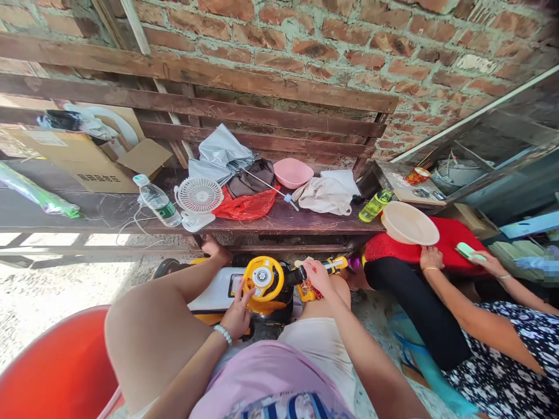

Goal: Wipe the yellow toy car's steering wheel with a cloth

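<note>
The person's left hand (238,314) is half open, with the fingers spread. Its fingertips rest just under the yellow steering wheel (263,278) of a white, yellow and black toy car (213,288). It is not gripping anything tight. A white bead bracelet (223,334) sits on that wrist. The right hand (317,276) is closed around a black and yellow tool (334,265), and it holds the tool just beside the wheel. The toy car stands on the ground between the person's knees.

Next to the person, another person's hands lie on a red pad (449,241). One hand (431,258) is flat on the pad. The other hand (480,263) holds a green thing (465,251). A big tan plate (410,223) leans on the pad.

Behind them is a long wooden bench (279,221) by a brick wall (349,41). On it are a water bottle (157,201), a little white fan (200,195), a red bag (247,205), a pink bowl (293,173), and a gray umbrella (220,154).
</note>
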Action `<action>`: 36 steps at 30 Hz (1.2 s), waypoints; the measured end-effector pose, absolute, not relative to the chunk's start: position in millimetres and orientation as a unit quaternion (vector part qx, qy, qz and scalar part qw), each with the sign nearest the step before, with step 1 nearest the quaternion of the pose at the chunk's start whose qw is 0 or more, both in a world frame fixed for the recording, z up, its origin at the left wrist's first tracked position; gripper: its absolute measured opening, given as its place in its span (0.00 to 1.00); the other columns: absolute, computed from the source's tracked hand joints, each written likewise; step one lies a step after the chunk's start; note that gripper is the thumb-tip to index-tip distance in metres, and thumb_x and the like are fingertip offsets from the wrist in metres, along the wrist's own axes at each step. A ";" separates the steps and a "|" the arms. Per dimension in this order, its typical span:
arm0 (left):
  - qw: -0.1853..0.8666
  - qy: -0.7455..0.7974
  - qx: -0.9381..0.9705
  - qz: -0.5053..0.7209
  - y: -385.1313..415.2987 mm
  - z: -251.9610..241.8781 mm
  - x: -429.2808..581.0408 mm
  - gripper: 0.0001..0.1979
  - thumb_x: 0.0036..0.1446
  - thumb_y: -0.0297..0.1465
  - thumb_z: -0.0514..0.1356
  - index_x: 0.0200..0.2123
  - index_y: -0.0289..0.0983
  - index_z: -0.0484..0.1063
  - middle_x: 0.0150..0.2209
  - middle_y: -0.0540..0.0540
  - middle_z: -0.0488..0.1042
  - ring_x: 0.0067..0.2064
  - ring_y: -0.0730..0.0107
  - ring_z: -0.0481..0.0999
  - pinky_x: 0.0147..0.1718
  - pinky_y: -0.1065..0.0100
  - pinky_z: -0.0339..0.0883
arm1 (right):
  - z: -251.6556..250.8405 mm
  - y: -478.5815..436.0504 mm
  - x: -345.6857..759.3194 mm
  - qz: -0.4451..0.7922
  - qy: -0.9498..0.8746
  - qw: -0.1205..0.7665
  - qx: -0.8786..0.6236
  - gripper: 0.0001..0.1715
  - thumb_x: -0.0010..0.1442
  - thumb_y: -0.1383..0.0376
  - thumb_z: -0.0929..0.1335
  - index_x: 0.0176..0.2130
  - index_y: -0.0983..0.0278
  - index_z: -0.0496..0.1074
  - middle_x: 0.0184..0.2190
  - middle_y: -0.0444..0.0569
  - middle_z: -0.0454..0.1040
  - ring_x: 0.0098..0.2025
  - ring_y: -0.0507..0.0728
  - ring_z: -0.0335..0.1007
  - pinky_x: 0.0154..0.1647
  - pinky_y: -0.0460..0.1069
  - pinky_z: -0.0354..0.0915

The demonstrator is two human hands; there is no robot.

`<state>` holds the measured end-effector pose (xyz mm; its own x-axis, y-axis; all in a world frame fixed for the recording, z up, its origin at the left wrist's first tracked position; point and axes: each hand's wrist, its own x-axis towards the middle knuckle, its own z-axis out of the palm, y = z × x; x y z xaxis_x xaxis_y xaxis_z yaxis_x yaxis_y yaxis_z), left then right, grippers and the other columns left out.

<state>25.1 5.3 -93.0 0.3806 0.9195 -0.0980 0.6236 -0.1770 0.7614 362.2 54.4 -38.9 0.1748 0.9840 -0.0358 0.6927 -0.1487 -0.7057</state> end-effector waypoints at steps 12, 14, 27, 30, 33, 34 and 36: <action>0.364 0.523 0.748 0.186 3.8 -91.2 24.0 0.35 0.56 0.16 0.54 0.67 0.38 0.67 0.78 0.35 0.44 0.74 0.46 0.60 0.71 0.44 0.59 | -32.4 58.2 375.7 0.152 -0.655 0.104 -0.733 0.26 0.74 0.56 0.56 0.51 0.56 0.80 0.49 0.52 0.77 0.47 0.59 0.75 0.52 0.52 0.69; 0.363 0.520 0.753 0.178 3.8 -90.1 23.2 0.35 0.56 0.16 0.54 0.67 0.38 0.66 0.78 0.35 0.43 0.74 0.46 0.60 0.71 0.44 0.59 | -38.7 60.0 387.9 0.110 -0.638 0.041 -0.761 0.24 0.74 0.57 0.57 0.50 0.57 0.80 0.48 0.53 0.76 0.47 0.59 0.74 0.51 0.51 0.67; 0.363 0.523 0.750 0.182 4.2 -90.5 24.7 0.33 0.57 0.16 0.54 0.66 0.36 0.66 0.78 0.35 0.41 0.76 0.45 0.55 0.72 0.45 0.57 | -22.8 81.6 433.0 0.130 -0.530 -0.054 -0.836 0.26 0.74 0.58 0.56 0.52 0.61 0.79 0.55 0.56 0.75 0.48 0.58 0.75 0.46 0.49 0.64; 0.366 0.533 0.740 0.184 5.5 -89.5 28.1 0.33 0.57 0.16 0.55 0.65 0.35 0.66 0.78 0.33 0.42 0.76 0.44 0.56 0.72 0.44 0.58 | -14.1 85.5 411.0 0.189 -0.599 -0.055 -0.776 0.24 0.74 0.56 0.58 0.46 0.59 0.81 0.49 0.50 0.80 0.46 0.56 0.75 0.43 0.47 0.62; 0.366 0.534 0.740 0.183 6.4 -89.0 29.2 0.32 0.57 0.16 0.55 0.65 0.36 0.66 0.78 0.34 0.43 0.76 0.44 0.55 0.72 0.45 0.58 | -11.4 88.2 382.9 0.214 -0.630 -0.051 -0.745 0.23 0.73 0.54 0.60 0.42 0.57 0.82 0.45 0.47 0.82 0.44 0.55 0.75 0.42 0.46 0.60; 0.366 0.533 0.741 0.180 6.5 -89.0 28.8 0.32 0.57 0.16 0.55 0.65 0.36 0.66 0.78 0.34 0.42 0.76 0.44 0.55 0.72 0.45 0.58 | -11.3 88.4 375.4 0.213 -0.633 -0.049 -0.742 0.23 0.73 0.54 0.60 0.42 0.58 0.82 0.44 0.48 0.82 0.44 0.55 0.75 0.42 0.46 0.60; 0.364 0.531 0.744 0.177 6.2 -89.5 27.0 0.32 0.57 0.16 0.55 0.65 0.36 0.67 0.78 0.34 0.41 0.76 0.45 0.56 0.72 0.46 0.59 | -11.5 87.3 367.7 0.208 -0.635 -0.048 -0.743 0.23 0.73 0.55 0.60 0.44 0.58 0.81 0.45 0.50 0.81 0.45 0.55 0.75 0.43 0.47 0.61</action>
